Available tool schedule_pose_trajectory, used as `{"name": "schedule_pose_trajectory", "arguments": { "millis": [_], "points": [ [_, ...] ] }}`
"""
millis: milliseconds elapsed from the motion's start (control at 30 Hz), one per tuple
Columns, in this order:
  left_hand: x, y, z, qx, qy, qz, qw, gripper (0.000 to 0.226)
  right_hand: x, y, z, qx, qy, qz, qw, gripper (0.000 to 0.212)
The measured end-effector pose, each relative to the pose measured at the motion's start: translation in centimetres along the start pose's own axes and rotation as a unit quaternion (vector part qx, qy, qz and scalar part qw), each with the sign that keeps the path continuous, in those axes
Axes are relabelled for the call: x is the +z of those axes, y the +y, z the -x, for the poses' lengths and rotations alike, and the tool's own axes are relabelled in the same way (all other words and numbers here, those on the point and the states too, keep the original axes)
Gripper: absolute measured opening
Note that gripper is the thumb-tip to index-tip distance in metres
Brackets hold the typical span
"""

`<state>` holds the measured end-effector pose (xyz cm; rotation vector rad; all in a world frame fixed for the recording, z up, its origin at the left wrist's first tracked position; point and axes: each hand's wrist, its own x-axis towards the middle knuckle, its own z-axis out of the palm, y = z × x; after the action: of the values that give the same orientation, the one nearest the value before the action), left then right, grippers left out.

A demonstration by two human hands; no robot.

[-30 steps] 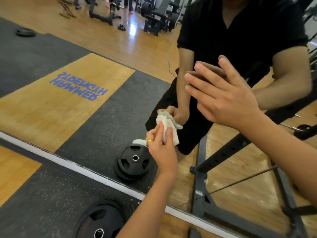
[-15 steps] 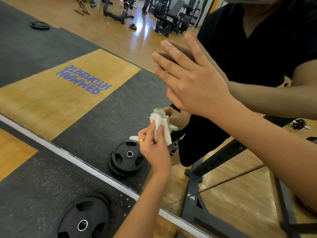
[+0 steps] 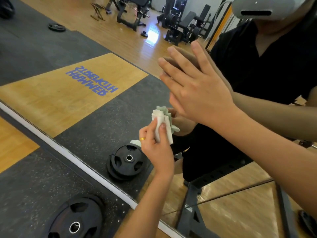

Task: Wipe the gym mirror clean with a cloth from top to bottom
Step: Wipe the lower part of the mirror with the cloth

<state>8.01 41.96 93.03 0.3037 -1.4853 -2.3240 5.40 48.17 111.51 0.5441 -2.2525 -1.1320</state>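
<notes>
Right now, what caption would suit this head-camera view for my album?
Left hand holds a crumpled white cloth against the gym mirror while the right hand, fingers straight, leans on it.

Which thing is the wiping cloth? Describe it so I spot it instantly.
Find the wall mirror, then the left hand low at its glass, just above the reflected black weight plate. It pinches the cloth: small, crumpled, white. The right hand higher up lies flat and holds nothing.

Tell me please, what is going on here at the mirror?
A person faces a gym mirror. The left hand pinches a bunched white cloth against it, low down. The right hand rests flat on the mirror higher up, fingers straight. A black weight plate lies on the floor below.
</notes>
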Motion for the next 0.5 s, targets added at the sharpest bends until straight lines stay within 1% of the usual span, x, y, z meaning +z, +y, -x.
{"name": "schedule_pose_trajectory", "arguments": {
  "millis": [67, 133, 200, 267, 333, 400, 467, 500],
  "points": [
    [0.1, -0.3, 0.9, -0.002, -0.013, -0.008, 1.0, 0.019, 0.0, 0.0, 0.0, -0.003, 0.005, -0.002, 1.0, 0.052],
    [-0.1, -0.6, 2.8, -0.033, -0.026, -0.008, 0.999, 0.016, 0.2, 0.1, 0.0, -0.002, 0.013, 0.003, 1.0, 0.051],
    [-0.5, -0.6, 4.7, -0.052, -0.051, -0.014, 0.997, 0.018, 0.4, 0.1, -0.1, -0.002, 0.019, 0.011, 1.0, 0.05],
    [-0.9, -0.5, 5.4, -0.047, -0.075, -0.013, 0.996, 0.019, 0.5, 0.1, -0.1, -0.005, 0.019, 0.013, 1.0, 0.05],
    [-1.1, -0.5, 4.2, -0.029, -0.053, -0.022, 0.998, 0.017, 0.6, 0.2, 0.0, -0.009, 0.025, 0.023, 0.999, 0.047],
    [-1.0, -0.5, 1.5, -0.006, 0.006, -0.037, 0.999, 0.018, 0.7, 0.3, 0.0, -0.013, 0.042, 0.036, 0.998, 0.044],
    [-0.8, -0.4, -1.2, -0.005, 0.05, -0.034, 0.998, 0.021, 0.9, 0.4, 0.1, -0.017, 0.055, 0.038, 0.998, 0.041],
    [-0.7, -0.3, -1.9, -0.009, 0.056, -0.027, 0.998, 0.021, 0.9, 0.4, 0.1, -0.018, 0.059, 0.037, 0.997, 0.039]
  ]
}}
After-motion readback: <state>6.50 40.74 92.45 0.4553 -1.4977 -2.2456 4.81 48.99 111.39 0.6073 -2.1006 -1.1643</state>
